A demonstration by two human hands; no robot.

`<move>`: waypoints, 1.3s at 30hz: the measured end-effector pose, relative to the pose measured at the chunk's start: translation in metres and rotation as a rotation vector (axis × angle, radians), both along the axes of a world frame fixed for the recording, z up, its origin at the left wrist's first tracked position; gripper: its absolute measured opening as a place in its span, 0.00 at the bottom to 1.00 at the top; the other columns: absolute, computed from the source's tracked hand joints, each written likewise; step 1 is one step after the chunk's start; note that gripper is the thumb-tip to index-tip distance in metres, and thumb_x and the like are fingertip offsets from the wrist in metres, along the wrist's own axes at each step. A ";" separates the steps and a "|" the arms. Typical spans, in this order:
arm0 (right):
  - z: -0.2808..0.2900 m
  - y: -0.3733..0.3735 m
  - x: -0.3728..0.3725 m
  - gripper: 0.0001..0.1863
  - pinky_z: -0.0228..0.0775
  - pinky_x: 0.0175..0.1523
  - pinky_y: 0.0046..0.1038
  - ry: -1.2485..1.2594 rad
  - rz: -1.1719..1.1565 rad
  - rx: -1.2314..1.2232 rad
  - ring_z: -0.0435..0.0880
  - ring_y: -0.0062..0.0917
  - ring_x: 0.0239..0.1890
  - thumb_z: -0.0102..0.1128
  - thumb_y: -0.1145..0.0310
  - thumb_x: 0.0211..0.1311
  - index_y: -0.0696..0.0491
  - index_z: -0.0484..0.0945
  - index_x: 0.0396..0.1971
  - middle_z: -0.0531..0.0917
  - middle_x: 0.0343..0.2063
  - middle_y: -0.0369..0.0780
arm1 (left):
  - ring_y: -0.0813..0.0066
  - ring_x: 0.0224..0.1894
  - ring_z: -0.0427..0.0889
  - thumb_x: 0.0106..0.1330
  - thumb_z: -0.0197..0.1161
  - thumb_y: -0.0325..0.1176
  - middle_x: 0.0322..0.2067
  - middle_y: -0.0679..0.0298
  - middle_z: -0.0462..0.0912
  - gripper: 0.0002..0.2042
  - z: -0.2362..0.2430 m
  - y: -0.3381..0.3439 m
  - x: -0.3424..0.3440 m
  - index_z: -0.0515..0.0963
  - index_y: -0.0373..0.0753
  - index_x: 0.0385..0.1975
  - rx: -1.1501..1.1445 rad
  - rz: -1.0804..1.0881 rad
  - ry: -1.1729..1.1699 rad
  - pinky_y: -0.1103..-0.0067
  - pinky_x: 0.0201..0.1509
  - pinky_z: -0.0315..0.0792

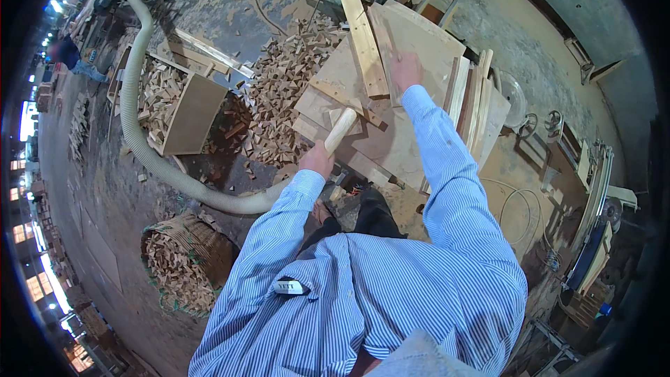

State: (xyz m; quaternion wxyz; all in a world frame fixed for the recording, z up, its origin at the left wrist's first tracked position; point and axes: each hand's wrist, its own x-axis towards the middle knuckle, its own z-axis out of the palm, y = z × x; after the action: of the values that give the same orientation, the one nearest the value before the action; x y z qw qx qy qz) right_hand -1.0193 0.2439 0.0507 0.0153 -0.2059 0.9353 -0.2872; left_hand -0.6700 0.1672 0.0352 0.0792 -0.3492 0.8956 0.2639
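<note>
My left hand (pixel 317 160) is closed around the lower end of a pale wooden stick (pixel 341 130) with a rounded tip, held up over the near left part of a worktable. On the right, my right hand (pixel 407 72) reaches over the tabletop (pixel 427 42), its fingers closed at the edge of a thin brown plank (pixel 380 28); its fingertips are partly hidden. Just left of that plank lies a thicker pale beam (pixel 365 49), sticking out past the far edge. A narrow strip with holes (pixel 347 103) crosses the table in front of the beam.
Long wooden strips (pixel 474 101) lie along the table's right side, near a round metal disc (pixel 513 98). Wood offcuts (pixel 283 91) heap up on the left. A ribbed hose (pixel 132 91) curves past a wooden bin (pixel 195 113) and a full basket (pixel 188 262). Another person (pixel 77 59) is far left.
</note>
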 end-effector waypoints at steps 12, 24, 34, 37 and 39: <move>-0.023 -0.044 0.004 0.18 0.76 0.49 0.43 -0.046 -0.019 -0.067 0.85 0.48 0.42 0.64 0.56 0.63 0.51 0.86 0.47 0.87 0.38 0.51 | 0.43 0.41 0.86 0.62 0.67 0.43 0.37 0.43 0.85 0.20 -0.002 -0.003 0.036 0.69 0.36 0.43 0.105 0.020 -0.088 0.55 0.46 0.78; -0.033 -0.052 -0.046 0.16 0.75 0.48 0.43 -0.005 -0.020 -0.182 0.84 0.48 0.41 0.64 0.56 0.63 0.51 0.87 0.41 0.86 0.37 0.50 | 0.42 0.37 0.86 0.65 0.65 0.44 0.34 0.42 0.84 0.20 -0.002 -0.006 -0.006 0.68 0.36 0.44 0.086 -0.025 -0.032 0.55 0.41 0.79; -0.032 -0.052 -0.117 0.16 0.76 0.50 0.44 -0.043 0.048 -0.105 0.84 0.47 0.43 0.62 0.55 0.64 0.49 0.87 0.43 0.87 0.39 0.48 | 0.41 0.37 0.85 0.66 0.66 0.45 0.33 0.41 0.84 0.21 -0.005 -0.007 -0.076 0.68 0.34 0.43 0.053 -0.013 -0.044 0.54 0.41 0.79; -0.031 -0.053 -0.128 0.16 0.76 0.51 0.44 -0.022 0.033 -0.130 0.85 0.46 0.44 0.62 0.54 0.64 0.48 0.87 0.44 0.87 0.40 0.49 | 0.40 0.37 0.85 0.66 0.66 0.45 0.34 0.41 0.84 0.21 -0.005 -0.007 -0.086 0.68 0.34 0.43 0.052 -0.011 -0.018 0.54 0.42 0.79; -0.031 -0.052 -0.129 0.18 0.76 0.52 0.42 0.025 0.017 -0.057 0.85 0.45 0.44 0.62 0.53 0.63 0.48 0.87 0.46 0.87 0.40 0.47 | 0.40 0.38 0.85 0.66 0.66 0.45 0.34 0.40 0.84 0.21 -0.006 -0.007 -0.088 0.68 0.34 0.43 0.059 -0.013 0.000 0.54 0.42 0.79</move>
State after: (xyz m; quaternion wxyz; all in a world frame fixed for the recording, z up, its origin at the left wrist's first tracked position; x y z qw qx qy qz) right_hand -1.1478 0.1919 0.0194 0.0002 -0.2180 0.9250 -0.3112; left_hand -0.7584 0.1602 0.0291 0.0909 -0.3411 0.8897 0.2895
